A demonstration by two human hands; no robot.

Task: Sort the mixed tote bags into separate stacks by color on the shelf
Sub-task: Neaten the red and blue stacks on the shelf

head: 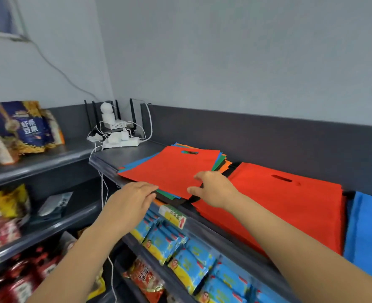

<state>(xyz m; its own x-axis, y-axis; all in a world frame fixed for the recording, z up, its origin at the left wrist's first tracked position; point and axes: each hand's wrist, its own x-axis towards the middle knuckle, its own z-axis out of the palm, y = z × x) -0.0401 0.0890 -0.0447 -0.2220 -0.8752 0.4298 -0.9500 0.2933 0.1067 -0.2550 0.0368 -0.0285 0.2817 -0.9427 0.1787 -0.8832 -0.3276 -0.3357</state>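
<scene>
Two hands at mixed pile [168,194] near edge. Top red bag [169,169] lies 11 o'clock of R hand [213,189], thumb/fingers at its corner; pinch or not, can't tell. L hand [130,197] flat, released. Dest: red stack [279,204] at 3 o'clock, nearer R.

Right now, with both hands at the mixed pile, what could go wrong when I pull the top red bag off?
The mixed pile sits right at the shelf edge by your left hand; dragging the top red bag may slide loose bags off. The fanned layers could also come along and land on the red stack. A push backward might nudge the power strip behind.
</scene>
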